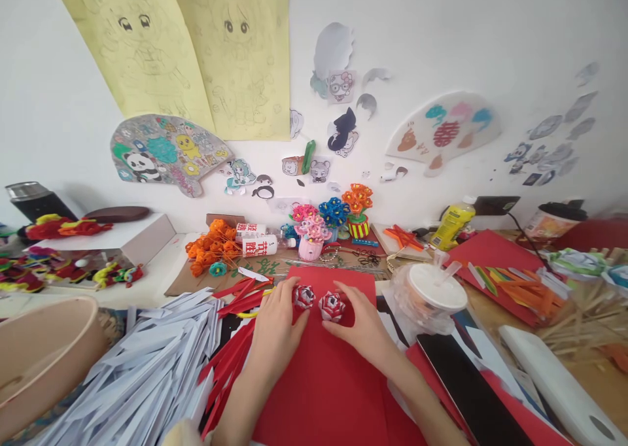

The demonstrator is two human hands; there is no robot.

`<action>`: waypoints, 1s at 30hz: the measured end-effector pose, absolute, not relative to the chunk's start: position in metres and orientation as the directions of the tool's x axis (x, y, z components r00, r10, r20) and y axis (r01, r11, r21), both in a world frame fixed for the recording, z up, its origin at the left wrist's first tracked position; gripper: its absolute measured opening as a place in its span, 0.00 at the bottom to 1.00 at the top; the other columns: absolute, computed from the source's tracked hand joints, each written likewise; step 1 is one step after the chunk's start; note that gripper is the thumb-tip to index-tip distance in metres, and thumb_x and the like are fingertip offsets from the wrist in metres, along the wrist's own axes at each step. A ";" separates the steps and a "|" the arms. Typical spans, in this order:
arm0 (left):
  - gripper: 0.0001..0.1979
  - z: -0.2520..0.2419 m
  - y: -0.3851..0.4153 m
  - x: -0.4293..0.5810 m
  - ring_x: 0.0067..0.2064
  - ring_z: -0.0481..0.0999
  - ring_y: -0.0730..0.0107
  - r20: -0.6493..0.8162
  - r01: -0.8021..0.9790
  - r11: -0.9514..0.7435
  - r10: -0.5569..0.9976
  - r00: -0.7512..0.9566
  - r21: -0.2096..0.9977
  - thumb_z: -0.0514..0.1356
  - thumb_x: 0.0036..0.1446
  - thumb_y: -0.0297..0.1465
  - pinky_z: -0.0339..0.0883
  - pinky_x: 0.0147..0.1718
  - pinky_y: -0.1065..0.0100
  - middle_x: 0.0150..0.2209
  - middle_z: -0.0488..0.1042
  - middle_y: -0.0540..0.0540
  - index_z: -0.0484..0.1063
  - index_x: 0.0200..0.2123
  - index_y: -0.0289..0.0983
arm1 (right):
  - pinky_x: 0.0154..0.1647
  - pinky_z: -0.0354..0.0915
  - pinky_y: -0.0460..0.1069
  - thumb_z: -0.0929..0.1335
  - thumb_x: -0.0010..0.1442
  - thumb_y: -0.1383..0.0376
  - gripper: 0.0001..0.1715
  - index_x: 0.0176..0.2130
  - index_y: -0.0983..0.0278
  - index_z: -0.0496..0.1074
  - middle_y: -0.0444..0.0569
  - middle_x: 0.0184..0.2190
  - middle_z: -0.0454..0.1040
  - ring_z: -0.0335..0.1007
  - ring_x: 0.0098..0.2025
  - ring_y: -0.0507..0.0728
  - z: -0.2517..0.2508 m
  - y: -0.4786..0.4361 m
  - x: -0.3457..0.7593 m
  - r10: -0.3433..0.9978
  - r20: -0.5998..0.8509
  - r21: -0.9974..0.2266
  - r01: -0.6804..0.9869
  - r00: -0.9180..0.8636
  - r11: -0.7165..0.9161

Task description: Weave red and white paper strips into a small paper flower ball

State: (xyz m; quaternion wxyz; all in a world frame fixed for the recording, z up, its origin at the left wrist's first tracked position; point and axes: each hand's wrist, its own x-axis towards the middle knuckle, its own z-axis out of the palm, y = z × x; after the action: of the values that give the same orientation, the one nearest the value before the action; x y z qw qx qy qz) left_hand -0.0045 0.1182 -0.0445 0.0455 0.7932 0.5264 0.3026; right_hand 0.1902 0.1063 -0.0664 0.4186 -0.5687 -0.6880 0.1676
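Observation:
Two small folded flowers in red, white and dark tones rest side by side near the far part of a red paper sheet (321, 380). Around the left flower (305, 296) curve the fingers and thumb of my left hand (279, 322), closed on its sides. My right hand (366, 325) holds the right flower (331, 307) between its thumb and fingers. A narrow gap separates the flowers. Red paper strips (230, 361) lie left of my left hand.
White folded strips (152, 361) pile up at left beside a beige basin (53, 348). A lidded cup (436, 289) and a black phone-like slab (466, 387) sit at right. Behind stand colourful flower pots (311, 246), orange flowers (210, 246) and a yellow bottle (452, 225).

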 end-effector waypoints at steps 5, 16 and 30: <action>0.28 -0.046 0.118 -0.005 0.55 0.72 0.52 0.354 0.801 -0.424 0.891 0.285 0.422 0.59 0.53 0.23 0.66 0.50 0.53 0.55 0.71 0.40 0.59 0.57 0.38 | 0.53 0.69 0.62 0.73 0.50 0.70 0.31 0.54 0.59 0.70 0.52 0.49 0.76 0.73 0.52 0.65 -0.071 0.108 0.188 0.919 0.393 -0.706 0.633 -0.024 0.318; 0.28 -0.037 0.119 -0.010 0.57 0.70 0.51 0.295 0.804 -0.385 0.916 0.272 0.453 0.61 0.52 0.25 0.63 0.53 0.51 0.56 0.70 0.39 0.60 0.56 0.38 | 0.54 0.70 0.59 0.69 0.56 0.73 0.30 0.56 0.57 0.66 0.52 0.53 0.74 0.71 0.56 0.63 -0.057 0.108 0.190 0.860 0.504 -0.684 0.571 -0.078 0.453; 0.26 -0.041 0.119 -0.008 0.58 0.70 0.53 0.244 0.814 -0.339 0.937 0.249 0.473 0.59 0.55 0.26 0.65 0.51 0.53 0.55 0.71 0.38 0.59 0.57 0.38 | 0.54 0.70 0.58 0.69 0.56 0.73 0.28 0.55 0.58 0.67 0.52 0.52 0.74 0.73 0.54 0.63 -0.059 0.109 0.190 0.867 0.496 -0.697 0.575 -0.047 0.429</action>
State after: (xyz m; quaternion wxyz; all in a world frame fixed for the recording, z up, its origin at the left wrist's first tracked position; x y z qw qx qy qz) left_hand -0.0080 0.1195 -0.0409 0.1256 0.7802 0.5611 0.2464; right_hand 0.1896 0.1091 -0.0589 0.4646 -0.5106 -0.7062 0.1572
